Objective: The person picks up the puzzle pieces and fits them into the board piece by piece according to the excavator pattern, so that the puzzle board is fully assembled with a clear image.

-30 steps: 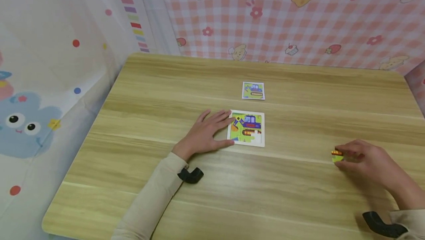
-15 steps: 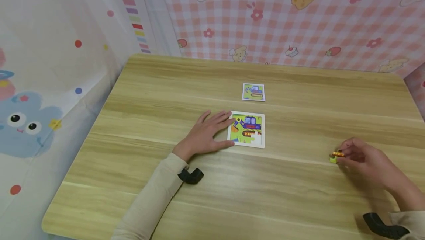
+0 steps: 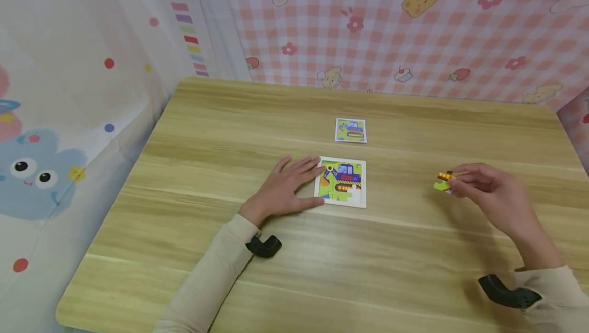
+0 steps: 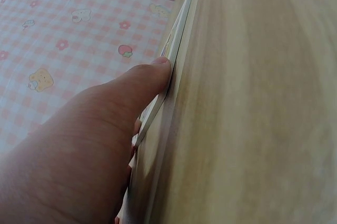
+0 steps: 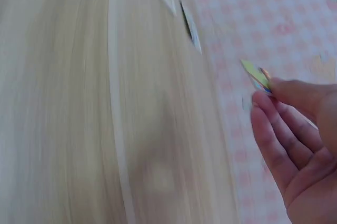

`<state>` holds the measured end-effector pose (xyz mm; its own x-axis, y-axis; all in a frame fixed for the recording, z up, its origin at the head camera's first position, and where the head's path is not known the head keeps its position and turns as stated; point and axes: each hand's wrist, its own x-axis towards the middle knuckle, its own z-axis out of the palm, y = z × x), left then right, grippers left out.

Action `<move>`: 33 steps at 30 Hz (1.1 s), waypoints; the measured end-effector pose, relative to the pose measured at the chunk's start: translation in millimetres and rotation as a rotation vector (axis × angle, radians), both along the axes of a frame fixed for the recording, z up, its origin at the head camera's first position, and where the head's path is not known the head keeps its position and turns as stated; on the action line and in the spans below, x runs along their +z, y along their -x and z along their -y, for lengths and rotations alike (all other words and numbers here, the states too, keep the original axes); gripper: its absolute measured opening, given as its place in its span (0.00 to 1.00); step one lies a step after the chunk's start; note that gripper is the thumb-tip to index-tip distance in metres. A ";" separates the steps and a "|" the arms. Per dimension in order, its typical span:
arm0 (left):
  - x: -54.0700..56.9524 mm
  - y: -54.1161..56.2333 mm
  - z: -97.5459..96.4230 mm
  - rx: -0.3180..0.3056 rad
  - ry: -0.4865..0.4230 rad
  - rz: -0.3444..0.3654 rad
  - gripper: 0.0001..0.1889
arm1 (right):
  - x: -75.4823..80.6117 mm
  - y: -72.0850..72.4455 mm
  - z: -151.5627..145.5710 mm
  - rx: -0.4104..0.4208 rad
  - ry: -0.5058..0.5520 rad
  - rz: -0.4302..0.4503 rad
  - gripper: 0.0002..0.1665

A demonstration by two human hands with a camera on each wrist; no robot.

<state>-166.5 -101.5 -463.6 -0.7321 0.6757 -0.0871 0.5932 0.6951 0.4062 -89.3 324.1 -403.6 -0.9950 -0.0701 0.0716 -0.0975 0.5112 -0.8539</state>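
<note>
My left hand lies with fingers spread at the left edge of a white-framed jigsaw puzzle, its thumb and fingertips on the frame. The puzzle shows a purple excavator on green, with a bare white gap at its lower right. In the left wrist view the thumb presses the frame's edge. Off to the right, my right hand pinches a green and orange puzzle piece between thumb and fingers, raised over the table. The right wrist view shows that jigsaw piece at the thumb tip.
A small picture card with the same excavator lies behind the puzzle. The wooden table meets a pink checked cloth at the back and a white patterned cloth at left. Each wrist carries a black curved mount.
My right hand has lifted the puzzle piece and carried it leftward and farther from me, and the piece has turned in its fingers. My left hand stays on the frame.
</note>
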 end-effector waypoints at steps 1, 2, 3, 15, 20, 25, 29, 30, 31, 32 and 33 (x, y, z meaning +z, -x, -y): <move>-0.4 0.0 0.0 0.000 -0.001 -0.003 0.44 | 0.0 2.6 7.0 -0.014 0.032 0.003 0.15; -0.9 0.0 -0.2 0.000 -0.004 -0.006 0.44 | -0.7 5.1 14.8 -0.020 0.051 -0.004 0.15; -1.3 0.1 -0.3 0.000 -0.007 -0.008 0.44 | -2.0 7.2 22.8 -0.022 0.073 -0.004 0.15; -0.3 0.7 -0.4 -0.001 -0.007 -0.006 0.44 | -24.7 30.9 108.6 0.119 0.071 0.134 0.15; 0.6 0.2 -0.4 -0.006 -0.007 -0.002 0.44 | -26.2 35.4 121.0 0.139 0.006 0.182 0.13; 0.6 0.0 -0.7 -0.007 -0.011 0.001 0.44 | -29.8 37.2 126.2 0.164 -0.012 0.205 0.12; 1.0 0.3 -0.2 -0.006 -0.018 0.000 0.44 | -33.0 39.2 127.3 0.179 -0.010 0.194 0.13; 1.1 0.3 0.0 -0.006 -0.019 0.000 0.44 | -33.5 39.6 127.7 0.184 -0.009 0.191 0.13; 1.3 0.2 0.3 -0.005 -0.020 0.001 0.44 | -34.2 40.1 127.9 0.189 -0.009 0.189 0.14; 1.4 0.0 0.6 -0.004 -0.022 0.002 0.44 | -34.8 40.6 128.2 0.193 -0.010 0.186 0.14; 1.4 -0.1 0.9 -0.004 -0.022 0.003 0.44 | -35.4 41.1 128.5 0.197 -0.012 0.183 0.14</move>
